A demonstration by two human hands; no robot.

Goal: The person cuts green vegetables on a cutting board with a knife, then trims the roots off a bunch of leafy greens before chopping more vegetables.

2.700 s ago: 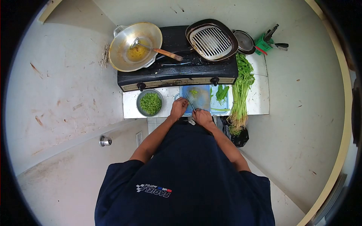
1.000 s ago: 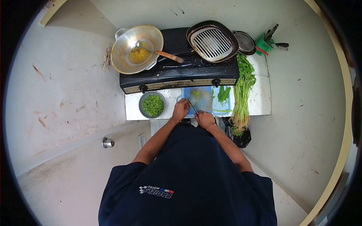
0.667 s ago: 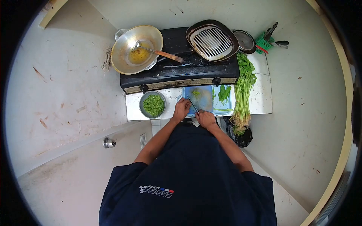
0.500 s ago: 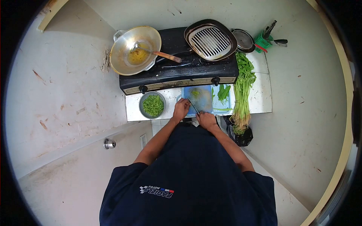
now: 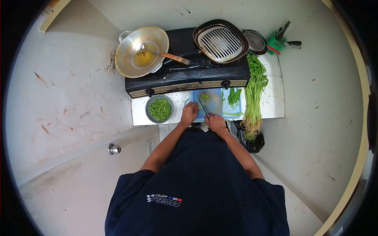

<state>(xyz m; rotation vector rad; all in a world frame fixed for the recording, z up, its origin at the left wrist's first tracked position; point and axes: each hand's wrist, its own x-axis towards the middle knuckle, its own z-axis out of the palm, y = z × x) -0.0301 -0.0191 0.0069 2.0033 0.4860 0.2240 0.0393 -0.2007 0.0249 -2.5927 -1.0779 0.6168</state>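
My right hand [image 5: 215,123] grips a knife [image 5: 202,105] over a worn blue cutting board [image 5: 215,108]. The blade points away from me, its tip beside a small pile of chopped greens [image 5: 204,96]. Near the board's left edge is my left hand [image 5: 190,112], its fingers curled close to the blade; anything in them is too small to make out. A few whole leaves [image 5: 234,97] and a pale stem [image 5: 233,114] lie on the blue surface to the right. Left of my hands stands a grey bowl [image 5: 147,103] holding chopped greens [image 5: 160,109].
Behind the board is a black gas stove [image 5: 185,74], with a wok [image 5: 122,59] containing a ladle [image 5: 173,58], and a grill pan [image 5: 220,42]. On the right lie long rooted greens [image 5: 256,90]. A green basket [image 5: 273,42] holds utensils. Black plastic [image 5: 256,144] hangs below the counter.
The knife has shifted forward, its tip now up at the chopped greens on the board. My right hand has moved slightly away from me; my left hand is nearly in the same place.
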